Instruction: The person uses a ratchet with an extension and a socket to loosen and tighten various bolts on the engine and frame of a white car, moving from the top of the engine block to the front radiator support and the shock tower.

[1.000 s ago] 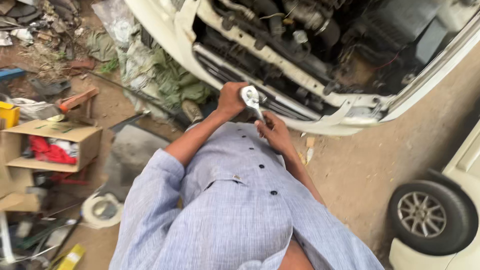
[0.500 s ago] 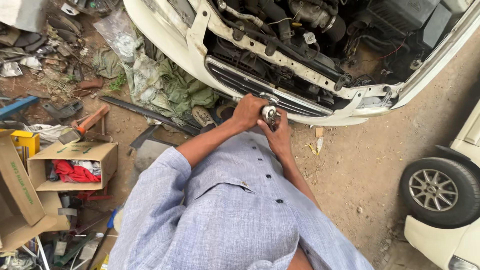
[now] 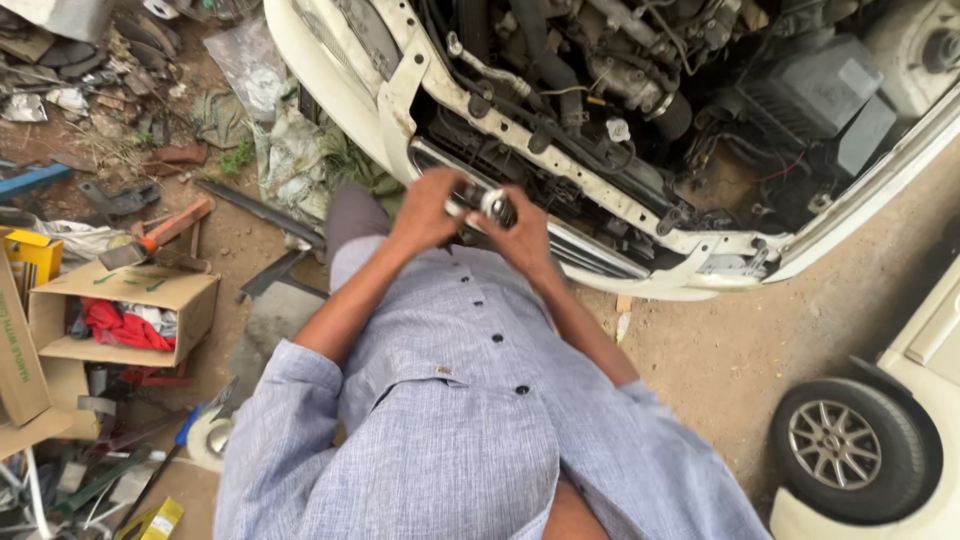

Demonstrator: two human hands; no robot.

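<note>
Standing before the open engine bay [image 3: 640, 110] of a white car [image 3: 330, 60], a person in a pale blue buttoned shirt [image 3: 460, 420] holds both hands together at chest height, just in front of the car's bare front crossmember [image 3: 560, 160]. The left hand [image 3: 425, 210] is closed around one end of a small shiny metal tool [image 3: 490, 205], apparently a ratchet or socket piece, though motion blur hides its exact form. The right hand [image 3: 522, 235] is curled around the other side of the same tool, its fingers bent over the metal; the two hands nearly touch, with the bright round head of the tool showing between them. The tool is thus held in the air between both hands, just short of the car's front edge and clear of the ground. On the dirt floor to the person's left stands an open cardboard box [image 3: 125, 315] containing a red cloth [image 3: 115, 325], with an orange-handled hammer [image 3: 165, 232] lying just beyond it and scattered scrap nearby. A roll of pale tape [image 3: 205, 440] lies near the left elbow. At the lower right, the alloy wheel [image 3: 850, 450] of a second white vehicle is visible, well apart from the hands.
</note>
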